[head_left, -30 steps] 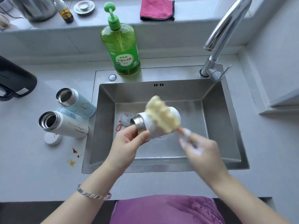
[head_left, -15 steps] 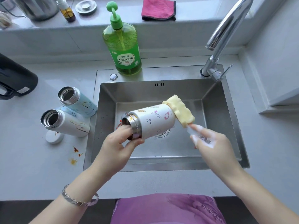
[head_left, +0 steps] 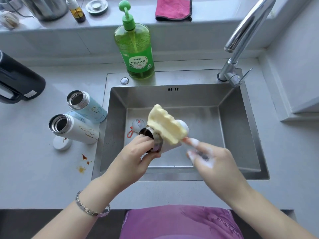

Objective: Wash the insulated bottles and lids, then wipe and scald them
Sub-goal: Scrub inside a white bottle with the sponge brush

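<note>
A blue bottle (head_left: 89, 107) and a white bottle (head_left: 76, 131) lay beside the sink (head_left: 239, 118); the left hand (head_left: 136, 158) gripped a third bottle (head_left: 158, 144). The foamy right hand (head_left: 209, 158) pinched one sponge (head_left: 166, 126).

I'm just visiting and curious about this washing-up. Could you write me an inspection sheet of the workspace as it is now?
Surface: grey countertop with steel sink; brown stains left of the sink.
Job's things: held bottle over the sink, sponge against it; blue bottle and white bottle open on the countertop; white lid beside them; sink lid on the sink floor.
Clutter: soap bottle, pink cloth, black jug.
Hands: left hand grips the held bottle's mouth; right hand, foamy, holds the sponge.
Cables: possibly a thin cord by the steel pot; unclear.
Surroundings: faucet, no running water seen.
</note>
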Demonstrator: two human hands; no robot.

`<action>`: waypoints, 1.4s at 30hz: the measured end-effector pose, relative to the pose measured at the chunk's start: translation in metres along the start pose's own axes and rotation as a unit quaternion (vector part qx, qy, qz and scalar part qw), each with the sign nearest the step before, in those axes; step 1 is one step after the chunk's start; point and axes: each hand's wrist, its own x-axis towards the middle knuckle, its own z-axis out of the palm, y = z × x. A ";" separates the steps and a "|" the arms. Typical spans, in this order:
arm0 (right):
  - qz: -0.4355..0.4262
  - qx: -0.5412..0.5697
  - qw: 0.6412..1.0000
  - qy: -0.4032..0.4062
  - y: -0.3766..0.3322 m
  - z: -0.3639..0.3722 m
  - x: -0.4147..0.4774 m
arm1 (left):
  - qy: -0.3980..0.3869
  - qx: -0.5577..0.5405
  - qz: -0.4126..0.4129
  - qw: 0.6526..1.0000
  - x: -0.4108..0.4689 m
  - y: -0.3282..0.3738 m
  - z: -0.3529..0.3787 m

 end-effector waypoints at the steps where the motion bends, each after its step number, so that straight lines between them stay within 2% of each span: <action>1: 0.030 -0.001 0.999 0.011 0.007 -0.001 0.006 | -0.003 0.001 0.003 1.000 0.000 0.000 0.000; 3: 0.084 -0.021 0.996 0.023 0.018 -0.003 0.014 | -0.017 0.002 0.023 1.000 -0.001 0.001 -0.001; 8: 0.032 0.067 0.997 -0.026 -0.002 0.004 -0.002 | -0.023 0.003 0.009 1.000 -0.003 0.000 0.001; 10: 0.087 0.020 0.996 0.011 0.022 -0.002 0.011 | -0.018 0.001 0.015 1.000 -0.002 0.000 -0.001; 12: 0.187 -0.037 0.982 0.015 0.045 -0.011 0.023 | -0.025 -0.006 0.024 0.999 -0.001 -0.001 -0.003; 13: 0.230 -0.002 0.973 0.016 0.052 -0.014 0.025 | -0.029 -0.012 0.022 0.999 -0.001 -0.002 -0.004; 16: 0.303 0.238 0.923 0.014 0.049 -0.013 0.030 | -0.042 -0.036 0.014 0.998 0.001 -0.006 -0.006; 19: 0.339 0.374 0.860 -0.070 0.041 -0.012 0.035 | -0.068 -0.056 0.029 0.996 0.004 -0.002 -0.008; 22: 0.352 0.426 0.822 -0.140 0.037 -0.010 0.036 | -0.111 -0.039 0.082 0.990 0.007 0.003 -0.009; 24: 0.351 0.437 0.816 -0.142 0.039 -0.007 0.036 | -0.133 -0.021 0.096 0.986 0.011 0.003 -0.010; 25: 0.348 0.442 0.815 -0.134 0.041 -0.005 0.036 | -0.141 -0.017 0.075 0.987 0.014 0.005 -0.011; 26: 0.340 0.449 0.817 -0.122 0.044 -0.002 0.037 | -0.147 -0.028 0.031 0.988 0.015 0.007 -0.012; 27: 0.324 0.457 0.821 -0.109 0.046 0.001 0.036 | -0.149 -0.065 -0.042 0.986 0.015 0.011 -0.013; 28: 0.306 0.464 0.826 -0.090 0.048 0.005 0.035 | -0.149 -0.143 -0.141 0.968 0.015 0.017 -0.014; 30: 0.274 0.444 0.851 -0.050 0.045 0.012 0.031 | -0.100 -0.333 -0.310 0.885 0.018 0.027 -0.010; 31: 0.262 0.400 0.878 -0.033 0.043 0.014 0.030 | -0.056 -0.385 -0.362 0.847 0.019 0.032 -0.007; 32: 0.249 0.321 0.914 -0.013 0.040 0.015 0.030 | -0.018 -0.396 -0.394 0.829 0.021 0.034 -0.003; 34: 0.193 0.096 0.975 0.056 0.042 0.010 0.028 | 0.032 -0.372 -0.417 0.829 0.021 0.034 0.003; 35: 0.168 0.012 0.983 0.076 0.042 0.004 0.027 | 0.052 -0.363 -0.418 0.831 0.020 0.034 0.005; 37: 0.119 -0.084 0.987 0.066 0.038 0.001 0.019 | 0.092 -0.356 -0.417 0.831 0.020 0.030 0.006; 39: -0.002 -0.143 0.989 0.041 0.029 0.015 0.003 | 0.121 -0.352 -0.404 0.835 0.019 0.030 0.006; 40: -0.051 -0.132 0.990 0.021 0.022 0.024 -0.007 | 0.123 -0.353 -0.395 0.839 0.019 0.030 0.006; 42: -0.058 -0.079 0.995 0.004 0.015 0.023 -0.011 | 0.117 -0.356 -0.374 0.848 0.018 0.034 0.004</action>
